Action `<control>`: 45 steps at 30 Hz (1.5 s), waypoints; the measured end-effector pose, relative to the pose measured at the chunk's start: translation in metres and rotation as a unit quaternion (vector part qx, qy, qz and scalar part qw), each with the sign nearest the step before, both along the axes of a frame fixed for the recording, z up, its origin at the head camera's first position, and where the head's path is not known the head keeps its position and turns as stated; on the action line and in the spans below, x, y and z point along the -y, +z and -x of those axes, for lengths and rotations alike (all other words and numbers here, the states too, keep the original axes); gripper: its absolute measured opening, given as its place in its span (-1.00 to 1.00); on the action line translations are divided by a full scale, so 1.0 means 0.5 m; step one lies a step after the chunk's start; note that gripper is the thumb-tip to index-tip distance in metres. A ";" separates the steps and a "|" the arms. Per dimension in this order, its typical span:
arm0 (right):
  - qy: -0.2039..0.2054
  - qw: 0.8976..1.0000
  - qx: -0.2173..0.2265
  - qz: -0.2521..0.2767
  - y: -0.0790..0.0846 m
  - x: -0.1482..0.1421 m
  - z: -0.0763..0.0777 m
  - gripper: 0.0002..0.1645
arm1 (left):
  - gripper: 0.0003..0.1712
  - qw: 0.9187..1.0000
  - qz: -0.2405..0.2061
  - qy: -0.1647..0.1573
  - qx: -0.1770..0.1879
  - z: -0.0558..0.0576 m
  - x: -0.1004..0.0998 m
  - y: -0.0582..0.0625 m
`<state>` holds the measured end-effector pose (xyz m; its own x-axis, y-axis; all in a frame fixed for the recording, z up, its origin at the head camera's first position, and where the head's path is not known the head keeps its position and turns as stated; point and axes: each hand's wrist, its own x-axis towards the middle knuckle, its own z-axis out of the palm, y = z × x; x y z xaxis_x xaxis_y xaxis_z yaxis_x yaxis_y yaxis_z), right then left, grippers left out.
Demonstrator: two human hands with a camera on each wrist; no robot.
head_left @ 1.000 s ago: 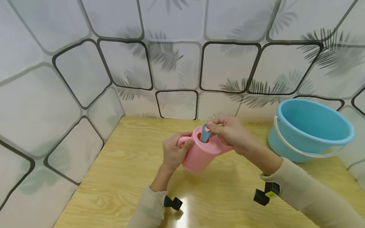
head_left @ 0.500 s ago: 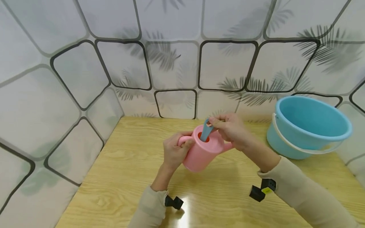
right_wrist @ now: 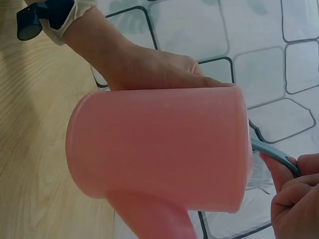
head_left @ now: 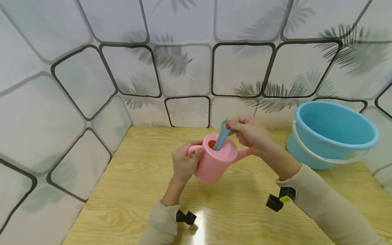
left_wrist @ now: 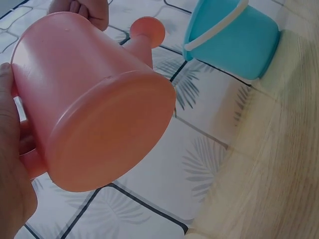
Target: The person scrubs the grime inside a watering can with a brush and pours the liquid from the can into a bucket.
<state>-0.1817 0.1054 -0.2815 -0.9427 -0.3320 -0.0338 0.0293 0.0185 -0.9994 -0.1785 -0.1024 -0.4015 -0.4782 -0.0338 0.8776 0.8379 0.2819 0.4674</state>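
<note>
Left fingers point(head_left: 189, 143) around pink watering can's handle point(head_left: 193, 149)

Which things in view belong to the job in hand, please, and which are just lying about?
In the job:
pink watering can, gripped by the left hand
blue tool, partly inside the can, pinched by the right hand

Apparently just there:
blue bucket, untouched
wooden table

This looks like a home corner, the exact room unclear, with a wood-grain surface point(head_left: 128, 190) below the left hand point(head_left: 185, 160) and right hand point(head_left: 252, 135), leaf-patterned wall covering point(head_left: 187, 112) ahead and leftward of them, and a household bucket point(head_left: 323, 144) to their right.
</note>
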 end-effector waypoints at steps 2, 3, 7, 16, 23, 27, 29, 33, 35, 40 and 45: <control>0.000 1.000 0.007 -0.017 0.000 0.003 -0.003 -0.65 | -0.40 1.000 -0.002 0.003 -0.006 0.000 0.002 0.002; -0.001 1.000 0.010 -0.026 -0.002 0.006 -0.005 -0.66 | -0.40 1.000 -0.001 0.002 -0.008 0.001 0.002 0.003; -0.005 1.000 0.007 -0.023 -0.001 0.005 -0.007 -0.65 | -0.41 1.000 0.001 -0.005 -0.002 0.003 0.000 0.004; 0.046 0.998 -0.009 -0.038 0.005 0.003 0.002 -0.73 | -0.35 0.999 -0.018 -0.022 0.014 0.000 -0.004 0.005; 0.065 0.996 -0.045 -0.041 0.024 0.014 0.015 -0.71 | -0.24 0.996 -0.052 -0.046 0.057 -0.006 0.002 0.011; 0.066 0.994 -0.036 -0.079 0.029 0.024 0.025 -0.70 | -0.31 0.995 -0.040 -0.072 0.055 -0.008 0.006 0.011; 0.069 0.991 -0.029 -0.108 0.030 0.025 0.025 -0.69 | -0.33 0.994 -0.028 -0.088 0.053 -0.008 0.006 0.012; 0.064 0.991 -0.044 -0.110 0.037 0.018 0.027 -0.68 | -0.33 0.993 -0.019 -0.103 0.055 -0.011 0.008 0.015; 0.068 0.992 -0.057 -0.094 0.041 0.015 0.029 -0.68 | -0.32 0.993 -0.020 -0.103 0.055 -0.013 0.010 0.017; 0.105 0.988 -0.056 -0.102 0.038 0.023 0.018 -0.70 | -0.30 0.992 -0.015 -0.115 0.055 -0.013 0.009 0.018; 0.068 0.983 -0.109 -0.129 0.050 0.024 0.014 -0.70 | -0.28 0.990 -0.026 -0.118 0.072 -0.015 0.008 0.021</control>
